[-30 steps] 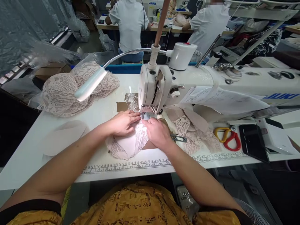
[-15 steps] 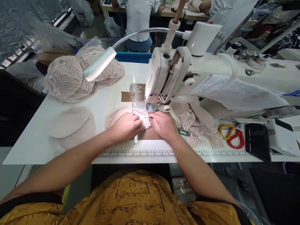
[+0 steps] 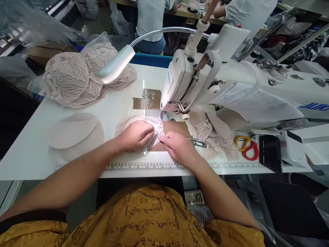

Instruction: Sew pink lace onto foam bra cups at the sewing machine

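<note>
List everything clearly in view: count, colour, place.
Table: one, white, centre
Sewing machine: one, white, right
Lamp: one, pale, above table
Lace: one, whitish, centre
Bundle: one, beige, far left
Discs: at least two, beige, left
Scraps: count unclear, beige, right
Patches: several, brown, centre
Tool: one, grey, by scraps
Scissors: one, red-yellow, right
Slab: one, black, beside scissors
Box: one, white, beside slab
Papers: count unclear, white, on machine
Ruler: one, white, near edge
People: two, white tops, beyond table
Bags: count unclear, translucent, top left
Left hand: one, bare, on lace
Right hand: one, bare, at lace
</note>
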A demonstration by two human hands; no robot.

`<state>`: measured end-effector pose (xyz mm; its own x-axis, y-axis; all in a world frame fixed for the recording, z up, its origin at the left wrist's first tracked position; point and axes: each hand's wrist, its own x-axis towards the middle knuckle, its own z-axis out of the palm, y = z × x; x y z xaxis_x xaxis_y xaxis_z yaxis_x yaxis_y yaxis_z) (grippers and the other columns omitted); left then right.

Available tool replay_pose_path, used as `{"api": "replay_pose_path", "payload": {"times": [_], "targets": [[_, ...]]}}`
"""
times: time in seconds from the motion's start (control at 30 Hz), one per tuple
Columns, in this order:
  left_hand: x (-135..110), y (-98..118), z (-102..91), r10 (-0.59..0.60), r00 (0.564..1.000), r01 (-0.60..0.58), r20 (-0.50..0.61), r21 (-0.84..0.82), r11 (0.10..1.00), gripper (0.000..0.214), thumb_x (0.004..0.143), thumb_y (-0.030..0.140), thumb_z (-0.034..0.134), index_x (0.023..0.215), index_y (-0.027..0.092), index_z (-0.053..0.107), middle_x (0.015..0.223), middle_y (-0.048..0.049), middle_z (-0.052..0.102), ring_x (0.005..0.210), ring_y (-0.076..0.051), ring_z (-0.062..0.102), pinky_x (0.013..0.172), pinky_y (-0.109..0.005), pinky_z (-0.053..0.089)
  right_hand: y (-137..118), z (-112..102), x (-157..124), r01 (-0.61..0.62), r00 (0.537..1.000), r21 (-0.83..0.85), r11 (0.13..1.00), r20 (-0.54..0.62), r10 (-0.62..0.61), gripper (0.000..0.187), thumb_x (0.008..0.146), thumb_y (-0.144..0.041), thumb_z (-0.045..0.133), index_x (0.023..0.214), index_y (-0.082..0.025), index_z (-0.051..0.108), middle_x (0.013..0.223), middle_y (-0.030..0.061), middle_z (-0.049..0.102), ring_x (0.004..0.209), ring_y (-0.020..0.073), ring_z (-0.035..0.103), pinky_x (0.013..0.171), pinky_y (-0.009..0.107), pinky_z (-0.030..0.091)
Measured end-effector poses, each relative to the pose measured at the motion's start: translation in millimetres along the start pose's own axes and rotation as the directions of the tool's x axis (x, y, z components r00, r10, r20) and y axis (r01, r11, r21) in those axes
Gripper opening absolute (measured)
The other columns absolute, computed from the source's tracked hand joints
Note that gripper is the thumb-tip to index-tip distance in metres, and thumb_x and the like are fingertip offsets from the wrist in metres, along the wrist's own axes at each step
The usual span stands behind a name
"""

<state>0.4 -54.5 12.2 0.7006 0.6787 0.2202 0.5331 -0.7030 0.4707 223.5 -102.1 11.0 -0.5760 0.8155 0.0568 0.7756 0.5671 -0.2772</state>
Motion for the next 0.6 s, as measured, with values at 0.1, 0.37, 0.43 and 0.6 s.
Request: {"api": "replay_pose_path", "payload": {"times": [0.1, 0.37, 0.43, 0.6], "targets": [[0.4, 0.2, -0.2, 0.015, 1.0, -0.014, 0.016, -0.044, 0.999, 0.024, 0.093, 0.025, 0.042, 0.083, 0.014, 0.061, 0.078, -0.0062, 0.063, 0.074, -0.02, 0.056, 0.069, -0.033, 0.044, -5.7, 13.5, -9.1, -0.008, 0.997, -0.109, 0.994, -0.075, 0.0, 0.033, 0.091, -0.011, 0.046, 0.115, -0.018, 0.066, 0.088, 0.0068, 0.062, 0.078, 0.0189, 0.048, 0.067, 0.029, 0.033], [-0.2, 2.9, 17.0, 0.221, 0.974, -0.226, 0.052, 0.127, 0.966, 0.031, 0.099, 0.029, 0.043, 0.109, 0.015, 0.068, 0.118, -0.0124, 0.066, 0.097, -0.024, 0.06, 0.084, -0.039, 0.047, -8.6, 18.6, -14.8, -0.013, 0.989, -0.068, 0.998, -0.15, 0.003, 0.032, 0.088, -0.009, 0.045, 0.111, -0.018, 0.066, 0.088, 0.0057, 0.06, 0.079, 0.0194, 0.044, 0.073, 0.03, 0.034], [-1.0, 4.6, 19.9, 0.228, 0.972, -0.236, 0.061, 0.179, 0.955, 0.032, 0.099, 0.029, 0.043, 0.113, 0.015, 0.067, 0.12, -0.0122, 0.066, 0.1, -0.025, 0.06, 0.086, -0.04, 0.046, -8.5, 18.3, -14.4, -0.019, 0.99, -0.057, 0.998, -0.144, 0.011, 0.033, 0.088, -0.01, 0.045, 0.112, -0.018, 0.066, 0.089, 0.0057, 0.061, 0.079, 0.0196, 0.044, 0.073, 0.03, 0.034], [-2.1, 7.0, 21.9, 0.221, 0.973, -0.23, 0.062, 0.227, 0.946, 0.032, 0.098, 0.029, 0.044, 0.116, 0.015, 0.066, 0.121, -0.0129, 0.065, 0.1, -0.025, 0.058, 0.085, -0.04, 0.047, -7.0, 17.5, -15.8, -0.028, 0.992, -0.023, 0.999, -0.127, 0.025, 0.034, 0.088, -0.01, 0.045, 0.112, -0.02, 0.067, 0.09, 0.0056, 0.062, 0.08, 0.0199, 0.046, 0.073, 0.031, 0.035]]}}
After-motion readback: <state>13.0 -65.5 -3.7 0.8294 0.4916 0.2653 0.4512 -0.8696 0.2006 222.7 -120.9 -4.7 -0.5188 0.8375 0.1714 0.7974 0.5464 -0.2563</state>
